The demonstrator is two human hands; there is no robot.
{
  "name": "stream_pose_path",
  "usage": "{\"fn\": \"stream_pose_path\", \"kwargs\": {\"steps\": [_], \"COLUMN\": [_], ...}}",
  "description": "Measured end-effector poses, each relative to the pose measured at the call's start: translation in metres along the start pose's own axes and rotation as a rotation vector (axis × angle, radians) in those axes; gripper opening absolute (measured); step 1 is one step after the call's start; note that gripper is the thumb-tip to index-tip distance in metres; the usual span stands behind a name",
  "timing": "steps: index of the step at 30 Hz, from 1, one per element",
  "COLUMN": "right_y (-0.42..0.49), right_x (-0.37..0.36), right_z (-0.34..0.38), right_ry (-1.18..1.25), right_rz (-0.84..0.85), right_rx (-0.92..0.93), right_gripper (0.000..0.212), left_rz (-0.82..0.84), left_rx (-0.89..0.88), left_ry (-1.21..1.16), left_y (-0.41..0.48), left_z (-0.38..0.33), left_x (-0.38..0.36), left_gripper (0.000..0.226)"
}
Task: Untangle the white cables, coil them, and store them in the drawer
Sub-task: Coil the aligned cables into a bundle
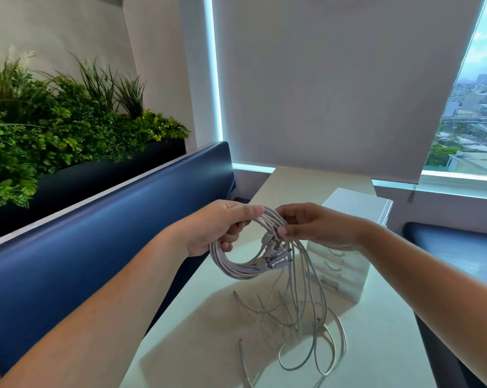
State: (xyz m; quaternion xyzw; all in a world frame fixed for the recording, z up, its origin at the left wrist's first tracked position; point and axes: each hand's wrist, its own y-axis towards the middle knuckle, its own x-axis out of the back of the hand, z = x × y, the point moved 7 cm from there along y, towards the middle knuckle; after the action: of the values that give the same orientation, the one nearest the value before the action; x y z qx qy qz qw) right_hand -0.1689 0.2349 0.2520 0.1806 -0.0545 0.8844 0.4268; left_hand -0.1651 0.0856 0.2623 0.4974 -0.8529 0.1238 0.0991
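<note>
1. My left hand (214, 228) has its fingers curled round the coil of white cables (236, 270), held above the table (197, 345).
2. My right hand (318, 228) pinches the same coil at its upper right.
3. The loose ends (306, 326) hang down onto the table, just beside the white drawer unit (357, 205).

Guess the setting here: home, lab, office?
Probably an office lounge or café booth, high up: blue padded bench beside a table, planter of greenery behind it, window overlooking a city.
</note>
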Motion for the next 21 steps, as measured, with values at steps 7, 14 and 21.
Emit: {"fn": "stream_pose_path", "kwargs": {"steps": [7, 14, 21], "right_y": [-0.004, -0.018, -0.027], "right_x": [-0.002, 0.002, -0.001], "right_z": [0.016, 0.030, 0.020], "right_ry": [-0.450, -0.977, -0.982], "right_rz": [-0.098, -0.352, -0.413], "right_rx": [0.012, 0.217, 0.396], "right_gripper": [0.010, 0.019, 0.046], "left_rz": [0.015, -0.074, -0.131], "left_rx": [-0.008, 0.051, 0.070], "left_ry": [0.026, -0.141, -0.335], "left_y": [0.001, 0.003, 0.006], "left_z": [0.002, 0.009, 0.013], "left_x": [-0.003, -0.004, -0.004], "left_gripper": [0.080, 0.051, 0.051]}}
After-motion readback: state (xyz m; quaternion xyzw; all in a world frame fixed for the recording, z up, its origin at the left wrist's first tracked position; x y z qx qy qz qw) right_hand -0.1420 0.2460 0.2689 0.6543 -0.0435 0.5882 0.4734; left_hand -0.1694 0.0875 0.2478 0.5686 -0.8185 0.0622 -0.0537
